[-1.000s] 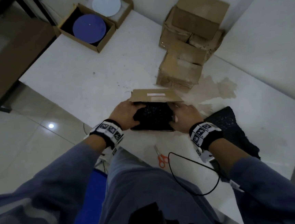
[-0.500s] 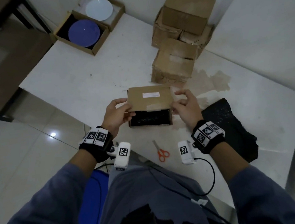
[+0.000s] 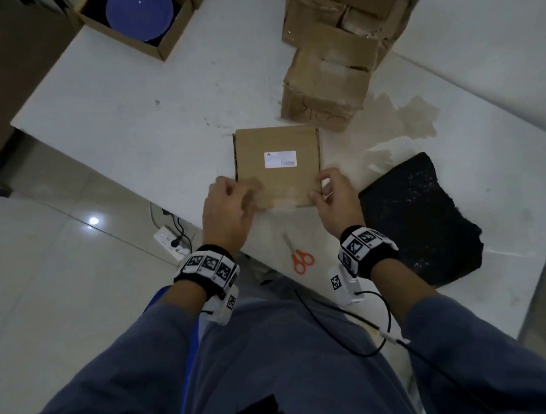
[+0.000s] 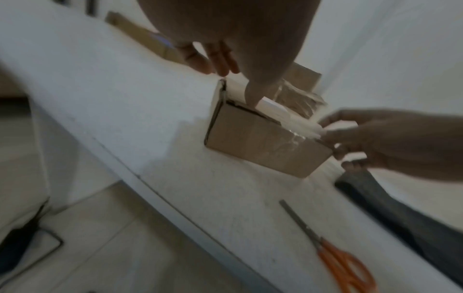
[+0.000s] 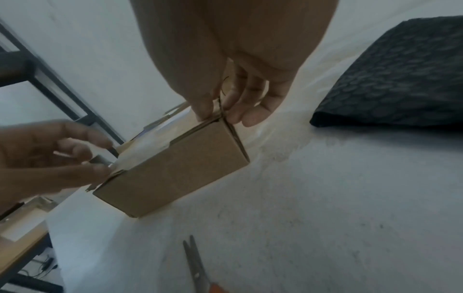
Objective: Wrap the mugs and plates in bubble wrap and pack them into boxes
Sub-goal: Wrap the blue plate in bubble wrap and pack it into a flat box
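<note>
A small cardboard box (image 3: 278,173) with a white label lies flat on the white table (image 3: 123,97), its lid down. What it holds is hidden. My left hand (image 3: 244,193) is at the near left corner, thumb on the lid and fingers by the side, as the left wrist view shows on the box (image 4: 263,142). My right hand (image 3: 321,186) pinches the near right corner of the box (image 5: 175,168) between thumb and fingers (image 5: 250,117). A sheet of black bubble wrap (image 3: 415,220) lies to the right. A blue plate (image 3: 139,13) sits in an open box at far left.
Orange-handled scissors (image 3: 299,257) lie near the table's front edge between my wrists. A stack of closed cardboard boxes (image 3: 334,53) stands just behind the small box. A brownish stain (image 3: 402,119) marks the table to the right. The table's left edge drops to the floor.
The lid stood open over a black-wrapped item inside; it has now come down flat. Both hands moved from inside the box to its near corners.
</note>
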The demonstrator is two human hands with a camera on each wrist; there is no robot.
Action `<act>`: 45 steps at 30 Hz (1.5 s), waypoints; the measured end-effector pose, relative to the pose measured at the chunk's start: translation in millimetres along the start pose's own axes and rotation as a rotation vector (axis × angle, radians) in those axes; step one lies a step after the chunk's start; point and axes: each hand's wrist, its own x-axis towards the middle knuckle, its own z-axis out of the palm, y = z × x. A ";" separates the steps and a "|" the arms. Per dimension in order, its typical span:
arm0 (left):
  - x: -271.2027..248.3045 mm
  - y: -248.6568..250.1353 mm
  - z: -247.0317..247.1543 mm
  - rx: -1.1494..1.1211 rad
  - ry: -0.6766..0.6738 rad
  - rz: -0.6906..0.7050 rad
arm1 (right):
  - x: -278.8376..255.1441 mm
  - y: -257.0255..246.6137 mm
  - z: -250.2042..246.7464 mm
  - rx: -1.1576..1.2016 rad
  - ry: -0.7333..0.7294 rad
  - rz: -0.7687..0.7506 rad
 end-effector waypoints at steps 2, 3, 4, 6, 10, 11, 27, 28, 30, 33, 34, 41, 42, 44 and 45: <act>4.7 3.9 3.6 0.036 -0.044 0.184 | -2.3 -0.7 2.0 -0.018 0.020 -0.047; 7.3 7.5 4.7 0.009 -0.058 0.208 | -3.0 -0.2 3.2 -0.013 0.030 -0.064; 9.8 10.0 6.6 -0.027 -0.069 0.202 | -3.5 0.5 4.3 -0.006 0.036 -0.067; 13.2 12.9 10.0 -0.074 -0.112 0.170 | -3.3 2.0 6.1 0.006 0.041 -0.061; 9.0 11.6 14.0 -0.033 -0.206 0.233 | -4.1 2.4 6.9 0.010 0.052 -0.035; 6.7 10.1 14.1 -0.026 -0.204 0.258 | -4.9 2.4 6.8 0.008 0.052 -0.022; 35.4 10.1 13.8 0.143 -0.285 0.418 | -6.7 3.1 8.6 -0.001 0.070 -0.010; 37.4 9.9 15.0 0.160 -0.290 0.438 | -6.6 2.7 8.6 -0.004 0.071 -0.003; 38.3 9.7 19.1 0.169 -0.284 0.439 | -7.0 1.5 8.8 -0.007 0.071 0.007; 34.7 11.1 27.7 0.170 -0.241 0.393 | -7.3 1.2 9.5 -0.007 0.067 0.014; 33.2 12.8 29.7 0.186 -0.232 0.380 | -7.6 1.2 9.7 -0.005 0.066 0.019; 35.2 24.3 28.4 0.317 -0.300 0.372 | -8.2 2.1 9.1 0.006 0.058 0.029; 36.3 24.3 28.9 0.328 -0.291 0.381 | -8.2 2.5 9.2 0.014 0.061 0.023; 37.4 24.5 31.1 0.354 -0.274 0.397 | -7.9 3.2 9.1 0.015 0.071 0.027; 37.4 25.5 31.4 0.365 -0.275 0.398 | -8.0 3.8 9.5 0.018 0.076 0.038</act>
